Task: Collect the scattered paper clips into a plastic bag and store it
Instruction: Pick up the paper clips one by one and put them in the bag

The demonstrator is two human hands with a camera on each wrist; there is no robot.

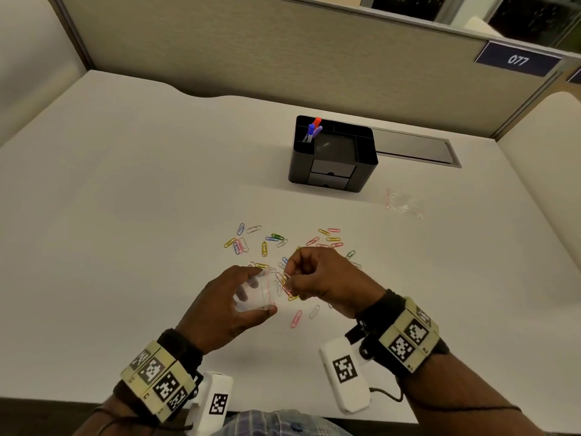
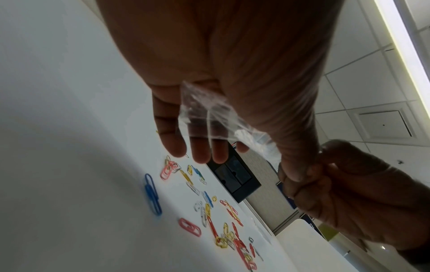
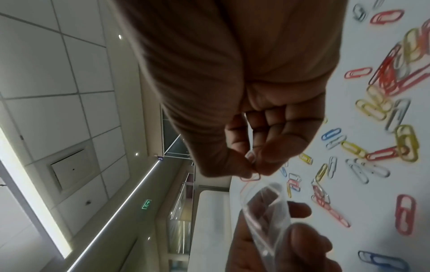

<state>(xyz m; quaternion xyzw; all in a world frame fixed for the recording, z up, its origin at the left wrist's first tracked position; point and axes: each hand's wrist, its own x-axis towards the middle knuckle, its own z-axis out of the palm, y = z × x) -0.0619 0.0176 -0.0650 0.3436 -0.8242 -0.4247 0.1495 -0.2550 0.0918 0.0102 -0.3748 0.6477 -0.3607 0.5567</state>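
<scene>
Several coloured paper clips [image 1: 264,248] lie scattered across the middle of the white desk [image 1: 125,215]. My left hand [image 1: 267,291] grips a small clear plastic bag [image 1: 251,297] with a red zip line, held just above the desk with its mouth facing right. My right hand [image 1: 289,276] sits right at that mouth, thumb and forefinger pinching a paper clip [image 3: 250,178]. In the right wrist view the bag [image 3: 265,211] hangs open just beyond the pinching right hand [image 3: 252,165]. The left wrist view shows the bag [image 2: 209,110] against my palm.
A black desk organizer [image 1: 333,158] with pens [image 1: 312,130] and two small drawers stands behind the clips. A second clear bag [image 1: 404,204] lies to its right. Fabric partitions close the desk at the back and sides. A grey cable slot [image 1: 412,149] runs behind the organizer.
</scene>
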